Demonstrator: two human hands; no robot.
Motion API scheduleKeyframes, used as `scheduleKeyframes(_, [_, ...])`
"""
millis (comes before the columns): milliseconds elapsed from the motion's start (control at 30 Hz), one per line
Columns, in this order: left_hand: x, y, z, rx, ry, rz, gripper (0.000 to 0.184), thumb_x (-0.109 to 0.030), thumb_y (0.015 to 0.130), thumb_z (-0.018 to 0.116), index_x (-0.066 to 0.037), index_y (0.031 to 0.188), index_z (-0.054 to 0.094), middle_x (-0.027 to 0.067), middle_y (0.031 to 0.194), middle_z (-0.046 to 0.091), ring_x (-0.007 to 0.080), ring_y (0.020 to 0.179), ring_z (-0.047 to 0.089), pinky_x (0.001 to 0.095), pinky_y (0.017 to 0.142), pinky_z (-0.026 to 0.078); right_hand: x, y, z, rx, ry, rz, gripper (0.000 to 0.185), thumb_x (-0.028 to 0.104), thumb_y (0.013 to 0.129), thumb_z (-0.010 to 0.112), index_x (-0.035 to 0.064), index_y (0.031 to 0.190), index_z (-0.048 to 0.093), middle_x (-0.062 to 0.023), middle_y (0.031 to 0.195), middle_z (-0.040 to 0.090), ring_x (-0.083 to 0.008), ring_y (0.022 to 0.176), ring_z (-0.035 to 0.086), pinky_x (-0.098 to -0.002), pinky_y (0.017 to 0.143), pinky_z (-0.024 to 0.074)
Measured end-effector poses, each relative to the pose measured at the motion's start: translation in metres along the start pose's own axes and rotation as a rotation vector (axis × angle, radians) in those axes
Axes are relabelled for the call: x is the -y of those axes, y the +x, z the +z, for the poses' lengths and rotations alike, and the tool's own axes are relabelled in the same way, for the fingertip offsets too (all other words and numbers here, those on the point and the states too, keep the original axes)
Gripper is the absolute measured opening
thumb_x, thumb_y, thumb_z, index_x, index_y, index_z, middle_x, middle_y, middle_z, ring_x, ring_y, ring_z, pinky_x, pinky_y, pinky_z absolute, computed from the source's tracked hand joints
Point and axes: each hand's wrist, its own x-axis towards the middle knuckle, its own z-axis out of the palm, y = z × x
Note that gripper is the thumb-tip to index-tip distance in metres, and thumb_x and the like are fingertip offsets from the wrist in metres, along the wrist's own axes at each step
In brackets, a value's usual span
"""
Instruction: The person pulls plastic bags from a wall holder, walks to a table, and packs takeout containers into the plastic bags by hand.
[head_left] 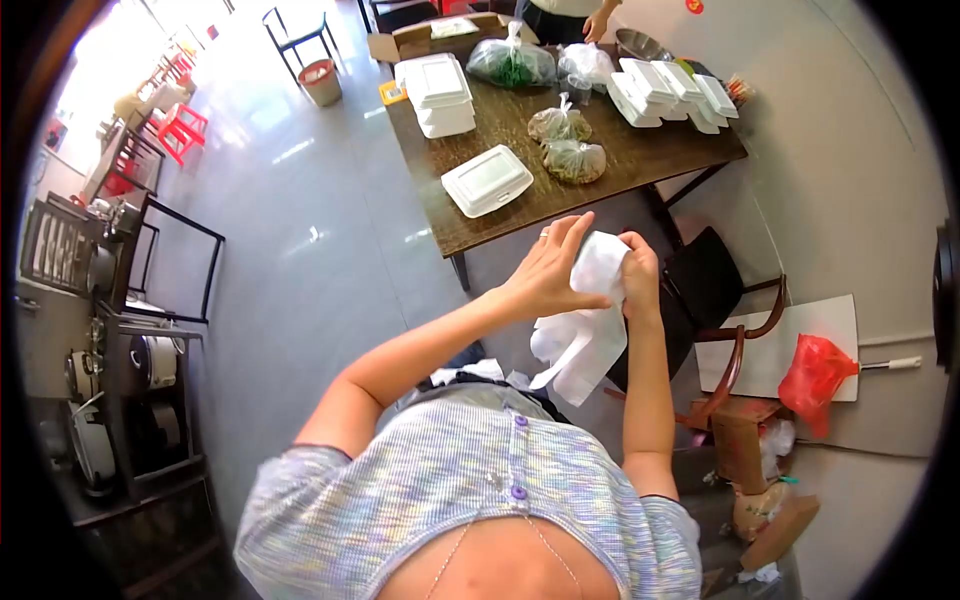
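My right hand [641, 272] is closed on the bunched upper part of a thin white bag [590, 345], which looks like plastic. The rest of the bag hangs loose in creased strips below. My left hand [548, 272] is at the bag's left side, thumb and fingers spread apart in a wide curve around it. A ring shows on one finger. Beyond the hands, a closed white foam takeaway box [487, 181] sits alone near the front edge of the wooden table [490, 225].
Stacked foam boxes [437, 95] stand at the table's left, more boxes [665, 90] at the right. Tied bags of food [575, 160] lie between them. A person's hand [597, 25] shows behind the table. A dark chair [705, 275] stands close on the right.
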Motion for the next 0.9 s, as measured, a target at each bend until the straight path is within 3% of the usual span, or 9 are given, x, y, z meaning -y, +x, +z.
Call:
scheduleKeyframes(267, [0.098, 0.095, -0.025, 0.258, -0.263, -0.001, 0.04, -0.008, 0.07, 0.064, -0.006, 0.11, 0.055, 0.0148, 0.104, 0.056, 0.0321, 0.096, 0.054, 0.0378, 0.081, 0.044, 0.029, 0.094, 0.007, 0.113, -0.262, -0.164, 0.007, 0.006, 0.074, 0.048, 0.0049, 0.067, 0.047, 0.0041, 0.063, 0.044, -0.0046, 0.062, 0.04, -0.0213, 0.053, 0.0345])
scheduleKeyframes(333, [0.112, 0.103, -0.036, 0.155, -0.325, -0.138, 0.024, -0.004, 0.072, 0.061, -0.002, 0.096, 0.061, 0.0129, 0.088, 0.062, 0.0271, 0.082, 0.06, 0.0324, 0.072, 0.046, 0.038, 0.116, 0.017, 0.237, -0.342, -0.135, 0.024, 0.022, 0.083, 0.056, 0.0071, 0.066, 0.046, 0.0066, 0.061, 0.042, -0.0025, 0.058, 0.037, -0.0193, 0.049, 0.0309])
scheduleKeyframes(400, [0.116, 0.11, -0.05, -0.116, -0.344, -0.304, 0.015, -0.007, 0.077, 0.06, -0.001, 0.09, 0.062, 0.0122, 0.083, 0.062, 0.023, 0.076, 0.06, 0.0295, 0.067, 0.046, 0.039, 0.144, 0.016, 0.463, -0.571, -0.166, 0.023, 0.022, 0.082, 0.058, 0.0038, 0.069, 0.051, 0.0064, 0.063, 0.045, -0.0038, 0.059, 0.041, -0.021, 0.052, 0.0348])
scheduleKeyframes(500, [0.119, 0.125, -0.076, -0.013, -0.085, -0.323, 0.013, -0.01, 0.078, 0.06, -0.003, 0.089, 0.062, 0.0121, 0.074, 0.061, 0.0239, 0.066, 0.06, 0.0305, 0.06, 0.046, 0.054, 0.166, 0.022, 0.595, -0.748, -0.189, 0.026, 0.027, 0.074, 0.063, 0.0024, 0.08, 0.059, -0.0129, 0.066, 0.055, -0.0206, 0.058, 0.053, -0.0304, 0.057, 0.0422])
scheduleKeyframes(600, [0.119, 0.143, -0.084, 0.049, 0.027, -0.107, 0.015, -0.01, 0.072, 0.066, -0.007, 0.087, 0.064, 0.0118, 0.073, 0.062, 0.0256, 0.066, 0.062, 0.0326, 0.057, 0.047, 0.074, 0.179, 0.057, 0.36, -0.639, -0.654, 0.028, 0.023, 0.071, 0.066, 0.0021, 0.087, 0.058, -0.0128, 0.069, 0.059, -0.027, 0.06, 0.056, -0.0332, 0.056, 0.0428])
scheduleKeyframes(667, [0.124, 0.147, -0.087, 0.0, -0.01, -0.049, 0.021, -0.008, 0.069, 0.067, -0.007, 0.09, 0.062, 0.0113, 0.082, 0.061, 0.0271, 0.073, 0.06, 0.0344, 0.062, 0.047, 0.068, 0.194, 0.075, 0.527, -0.608, -0.526, 0.026, 0.023, 0.072, 0.066, 0.0017, 0.085, 0.058, -0.0101, 0.067, 0.058, -0.022, 0.058, 0.055, -0.0315, 0.054, 0.0417])
scheduleKeyframes(767, [0.091, 0.153, -0.099, -0.561, 0.365, 0.082, 0.026, -0.004, 0.068, 0.066, -0.003, 0.093, 0.056, 0.0134, 0.094, 0.053, 0.0302, 0.086, 0.052, 0.0366, 0.071, 0.044, 0.035, 0.219, 0.092, 0.575, -0.418, -0.285, 0.023, 0.022, 0.077, 0.063, 0.0007, 0.085, 0.057, -0.0043, 0.065, 0.057, -0.0118, 0.057, 0.051, -0.0273, 0.051, 0.039])
scheduleKeyframes(867, [0.084, 0.105, -0.097, -0.219, 0.141, 0.191, 0.014, -0.006, 0.073, 0.062, -0.005, 0.086, 0.058, 0.0087, 0.08, 0.058, 0.0299, 0.073, 0.056, 0.0364, 0.065, 0.045, 0.057, 0.215, 0.12, 0.414, -0.193, -0.149, 0.016, 0.018, 0.085, 0.056, 0.0021, 0.085, 0.058, 0.0042, 0.066, 0.054, -0.0012, 0.06, 0.044, -0.0201, 0.05, 0.0348])
scheduleKeyframes(900, [0.099, 0.086, -0.096, -0.187, 0.131, 0.044, 0.009, -0.009, 0.076, 0.058, -0.005, 0.084, 0.058, 0.0087, 0.075, 0.058, 0.0281, 0.069, 0.056, 0.035, 0.064, 0.045, 0.06, 0.214, 0.132, 0.358, -0.097, -0.137, 0.015, 0.017, 0.086, 0.055, 0.0025, 0.085, 0.058, 0.0049, 0.067, 0.054, -0.0011, 0.06, 0.044, -0.0195, 0.05, 0.0345])
